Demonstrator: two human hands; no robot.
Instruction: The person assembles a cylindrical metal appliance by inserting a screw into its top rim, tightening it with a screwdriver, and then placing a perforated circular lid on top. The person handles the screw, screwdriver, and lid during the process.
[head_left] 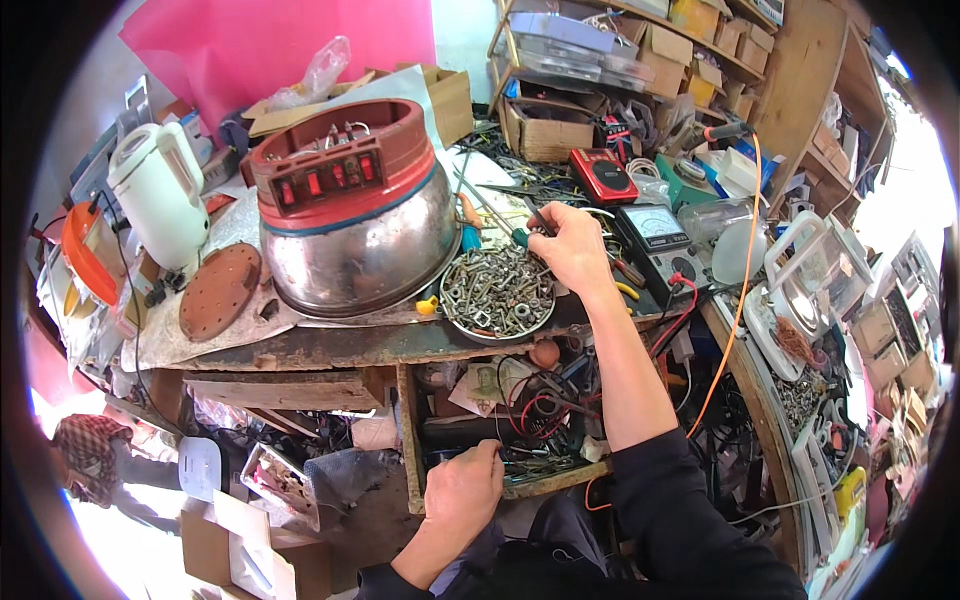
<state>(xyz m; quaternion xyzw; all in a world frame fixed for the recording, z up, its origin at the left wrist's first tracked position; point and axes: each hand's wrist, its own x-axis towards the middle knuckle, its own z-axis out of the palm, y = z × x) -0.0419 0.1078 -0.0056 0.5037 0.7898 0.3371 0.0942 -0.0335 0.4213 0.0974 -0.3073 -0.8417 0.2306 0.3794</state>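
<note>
My right hand [572, 250] reaches over the far right side of a round bowl of screws, nuts and bolts [497, 290]. Its fingers are pinched on a short dark metal piece whose exact kind does not show. A green-handled tool [520, 237] lies right beside the fingertips. Lower down, my left hand [464, 487] is curled closed in front of the open drawer [412, 440]; whatever its fingers hold, if anything, is hidden. Left of the bowl stands a big metal pot-shaped appliance [355, 235] with a red-brown base on top, red switches and exposed wires.
A multimeter [660, 245] and a red radio-like box [603, 176] stand right of the bowl. An orange cord [742, 300] hangs across the right side. A perforated brown disc [222, 290] and a white kettle [157, 195] sit at left. Boxes crowd the shelves [680, 50] behind.
</note>
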